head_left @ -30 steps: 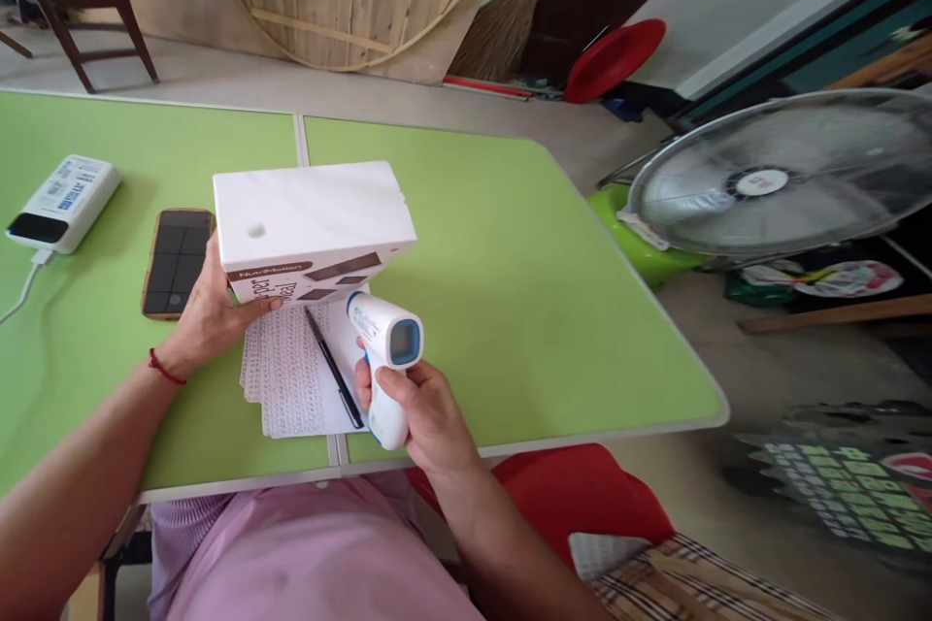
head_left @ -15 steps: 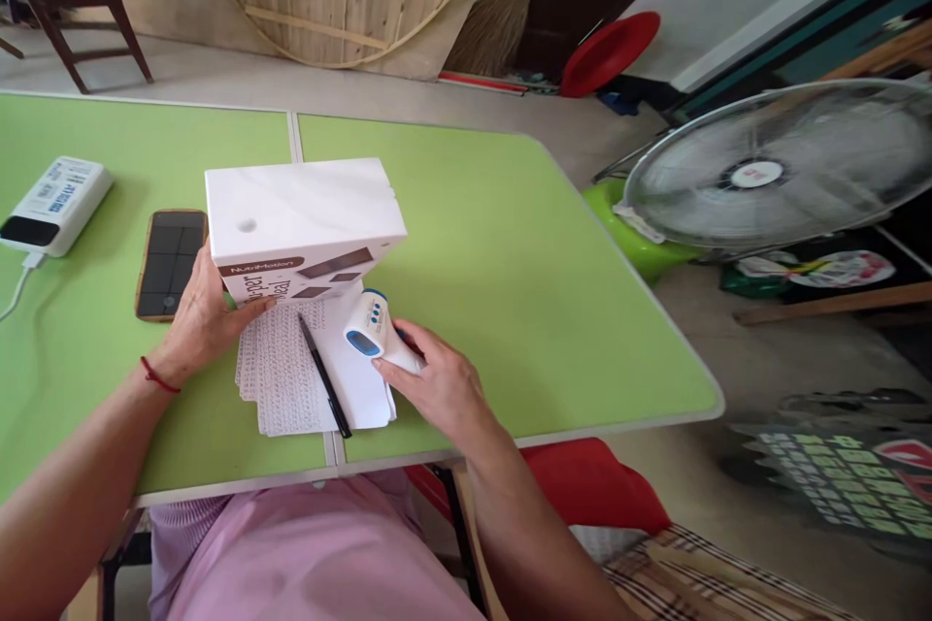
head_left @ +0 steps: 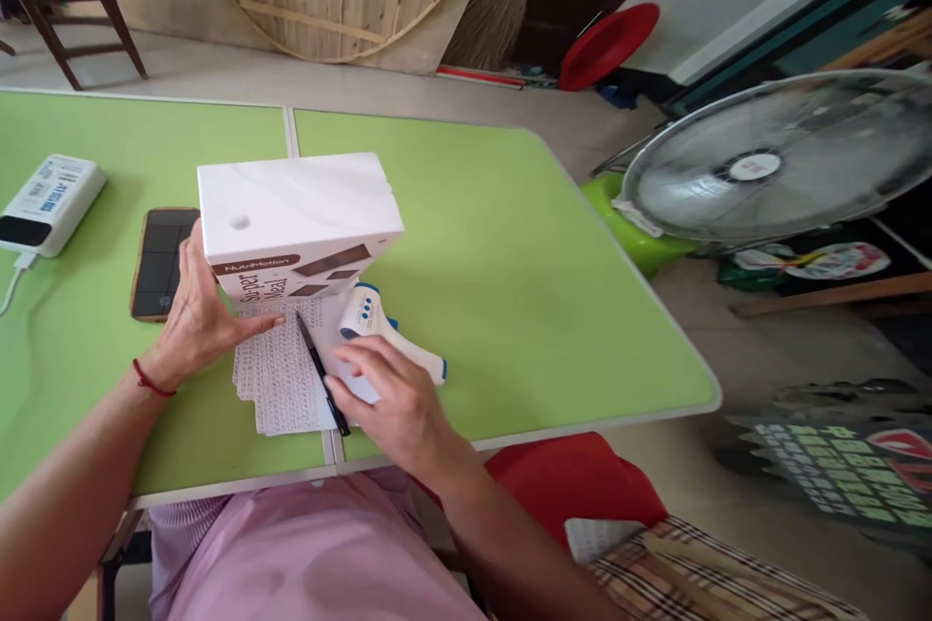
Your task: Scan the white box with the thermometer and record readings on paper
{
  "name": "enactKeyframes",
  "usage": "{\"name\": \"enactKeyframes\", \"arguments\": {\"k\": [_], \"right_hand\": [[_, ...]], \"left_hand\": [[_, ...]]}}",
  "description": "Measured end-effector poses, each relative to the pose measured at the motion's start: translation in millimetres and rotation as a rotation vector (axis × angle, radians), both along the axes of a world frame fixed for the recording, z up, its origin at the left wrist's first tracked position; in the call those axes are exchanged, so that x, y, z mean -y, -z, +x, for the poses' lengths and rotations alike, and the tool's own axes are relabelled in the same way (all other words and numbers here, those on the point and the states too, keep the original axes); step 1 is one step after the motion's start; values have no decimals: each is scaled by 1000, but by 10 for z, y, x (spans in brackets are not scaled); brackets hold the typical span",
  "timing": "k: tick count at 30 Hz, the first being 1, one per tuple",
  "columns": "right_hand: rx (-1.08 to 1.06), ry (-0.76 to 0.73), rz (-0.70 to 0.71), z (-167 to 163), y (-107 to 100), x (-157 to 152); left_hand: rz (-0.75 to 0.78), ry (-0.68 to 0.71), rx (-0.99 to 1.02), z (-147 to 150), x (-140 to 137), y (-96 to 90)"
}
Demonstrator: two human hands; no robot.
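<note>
A white box (head_left: 300, 199) printed "NutriMotion" stands on the table at the back edge of some written-on sheets (head_left: 273, 378). My left hand (head_left: 200, 306) is at the box's left side, fingers along that face and thumb stretched over the paper. A white and blue infrared thermometer (head_left: 362, 310) lies partly on the sheets, its handle pointing right. Just in front of it, my right hand (head_left: 393, 398) is open with fingers bent and apart, holding nothing. The right thumb is beside a black pen (head_left: 320, 374) that lies slanted across the paper.
The light green folding table (head_left: 510, 262) has a seam down its middle. Left of the box lie a phone (head_left: 156, 262) and a white power bank (head_left: 54, 199) with a cable. A large fan (head_left: 757, 165) stands beyond the right edge. A red seat (head_left: 575, 475) is at the near side.
My right hand has let go of the thermometer, which now lies down, and has moved left toward the pen. My left thumb has come away from the box's front.
</note>
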State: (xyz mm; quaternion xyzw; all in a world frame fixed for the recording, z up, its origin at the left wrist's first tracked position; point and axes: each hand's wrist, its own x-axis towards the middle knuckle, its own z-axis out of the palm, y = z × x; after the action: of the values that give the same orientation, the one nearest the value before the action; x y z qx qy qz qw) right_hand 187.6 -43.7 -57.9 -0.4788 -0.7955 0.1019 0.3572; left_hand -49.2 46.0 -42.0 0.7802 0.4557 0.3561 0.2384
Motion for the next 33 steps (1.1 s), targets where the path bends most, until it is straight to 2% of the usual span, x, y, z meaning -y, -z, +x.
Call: {"name": "enactKeyframes", "arguments": {"k": [4, 7, 9, 10, 12, 14, 16, 19, 22, 24, 27, 29, 33], "right_hand": [[125, 49, -170, -240, 78, 2], [99, 20, -184, -218, 140, -23], [-16, -68, -159, -121, 126, -19], [-92, -112, -155, -57, 103, -7], [-253, -171, -169, 78, 40, 29], [-403, -190, -216, 195, -11, 71], [-545, -173, -248, 272, -26, 107], [-714, -88, -231, 307, 10, 140], [-766, -54, -248, 304, 56, 145], [-706, -126, -312, 312, 71, 124], [-590, -247, -382, 335, 76, 50], [-564, -251, -409, 339, 76, -11], [-589, -41, -483, 262, 80, -87]], "left_hand": [[321, -318, 60, -13, 59, -40], [580, -499, 103, -30, 113, -76], [707, -457, 142, -18, 170, -128], [727, -364, 152, -3, 203, -158], [669, -100, 116, 37, 268, -209], [629, 127, -37, 84, 314, -225], [570, 269, -255, 132, 333, -199], [315, 387, -554, 206, 338, -118], [46, 440, -721, 270, 351, -53], [-44, 441, -749, 301, 365, -35], [-90, 428, -784, 326, 382, -41], [-112, 435, -819, 337, 386, -57], [-107, 444, -860, 359, 401, -80]]}}
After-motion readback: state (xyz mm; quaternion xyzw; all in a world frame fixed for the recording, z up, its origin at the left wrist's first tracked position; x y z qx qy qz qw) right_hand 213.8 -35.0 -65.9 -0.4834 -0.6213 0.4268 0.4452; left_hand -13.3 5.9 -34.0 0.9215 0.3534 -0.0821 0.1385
